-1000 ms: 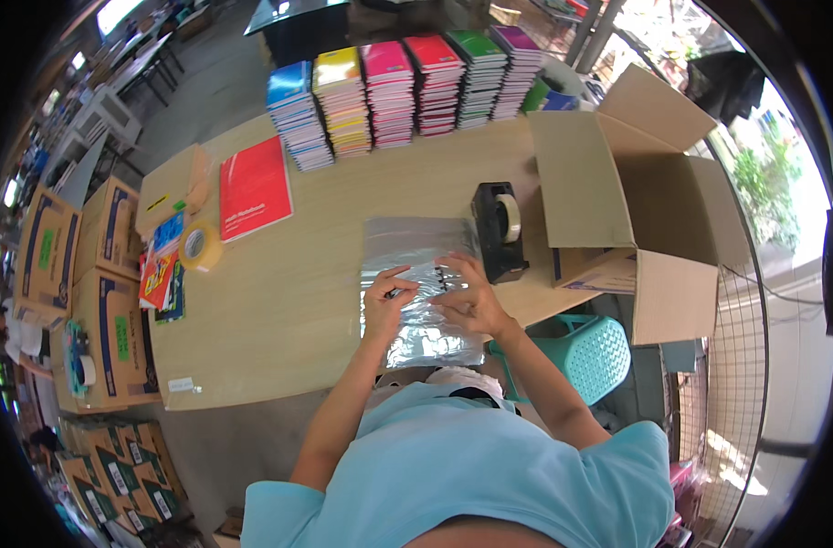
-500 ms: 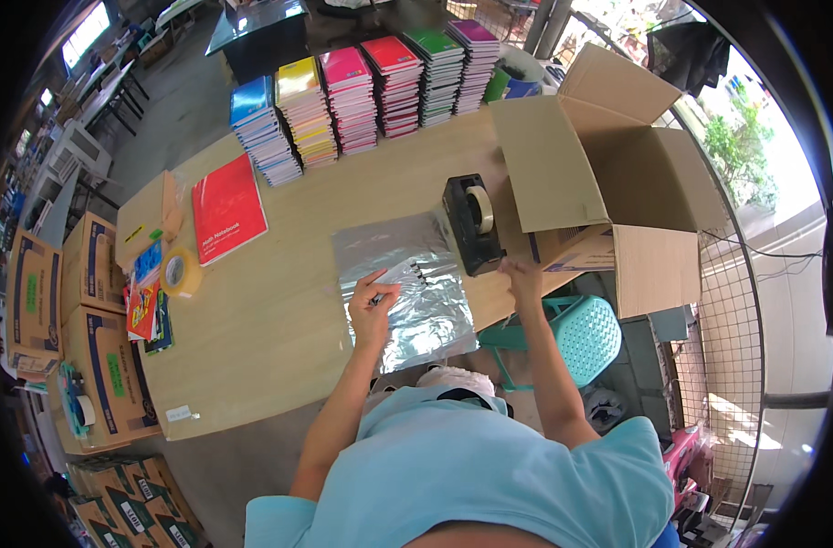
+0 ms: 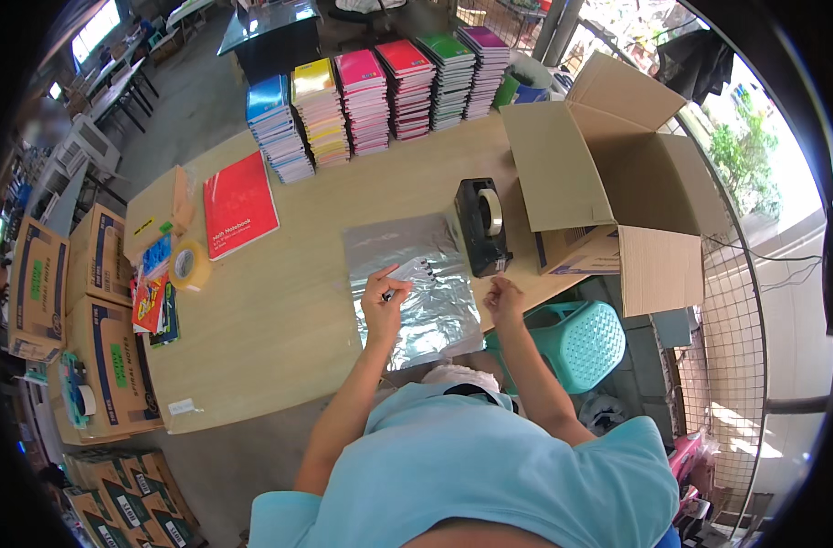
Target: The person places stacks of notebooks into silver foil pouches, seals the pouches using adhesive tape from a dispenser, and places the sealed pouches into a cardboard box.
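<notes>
A silver foil sheet (image 3: 421,315) lies flat on the wooden table (image 3: 289,310) in front of me. My left hand (image 3: 383,301) rests on the sheet and pinches a small white label or card (image 3: 409,268) at its upper part. My right hand (image 3: 503,297) hovers at the table's right edge, just below a black tape dispenser (image 3: 480,224), fingers curled; whether it holds a bit of tape is too small to tell.
An open cardboard box (image 3: 608,183) stands at the right. Stacks of coloured notebooks (image 3: 371,91) line the far edge. A red notebook (image 3: 238,203), a tape roll (image 3: 188,265) and small items lie left. Cartons (image 3: 88,310) sit on the floor; a teal stool (image 3: 576,333) is below the table.
My right hand left the foil sheet, reached to the tape dispenser, and now sits just below it. My left hand stayed on the sheet with the small white piece.
</notes>
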Tool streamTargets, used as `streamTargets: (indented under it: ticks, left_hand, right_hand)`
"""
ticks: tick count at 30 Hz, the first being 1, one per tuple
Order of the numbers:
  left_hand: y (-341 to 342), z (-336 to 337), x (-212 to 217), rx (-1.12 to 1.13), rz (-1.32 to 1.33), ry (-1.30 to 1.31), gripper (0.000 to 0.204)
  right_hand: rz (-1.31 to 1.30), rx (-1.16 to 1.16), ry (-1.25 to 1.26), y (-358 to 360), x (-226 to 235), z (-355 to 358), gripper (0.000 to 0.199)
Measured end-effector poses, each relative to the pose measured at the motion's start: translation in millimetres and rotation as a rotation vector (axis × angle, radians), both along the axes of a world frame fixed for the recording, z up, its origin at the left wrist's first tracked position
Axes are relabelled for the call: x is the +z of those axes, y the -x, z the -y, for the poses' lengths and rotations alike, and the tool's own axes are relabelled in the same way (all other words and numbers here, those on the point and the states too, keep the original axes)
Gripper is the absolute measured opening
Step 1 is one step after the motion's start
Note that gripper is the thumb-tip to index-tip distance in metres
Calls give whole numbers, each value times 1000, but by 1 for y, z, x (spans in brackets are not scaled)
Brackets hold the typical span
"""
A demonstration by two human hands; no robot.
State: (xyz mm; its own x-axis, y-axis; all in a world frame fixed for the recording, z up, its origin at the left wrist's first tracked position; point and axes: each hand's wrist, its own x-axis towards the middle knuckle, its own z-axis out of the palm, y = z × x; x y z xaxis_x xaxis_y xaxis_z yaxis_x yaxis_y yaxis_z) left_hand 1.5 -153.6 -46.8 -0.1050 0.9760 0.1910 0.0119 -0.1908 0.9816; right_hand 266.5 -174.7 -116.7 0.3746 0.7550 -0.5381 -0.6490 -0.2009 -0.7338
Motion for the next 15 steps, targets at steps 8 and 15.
streamTargets:
  ticks: [8,15]
  left_hand:
    - [1,-5,1,12,-34,-9,10]
    - [2,7,1,7,-53,76,12]
  right_hand:
    - [308,109,-14,25,-5,18,17]
    - [518,466,-269,112,150,9,32]
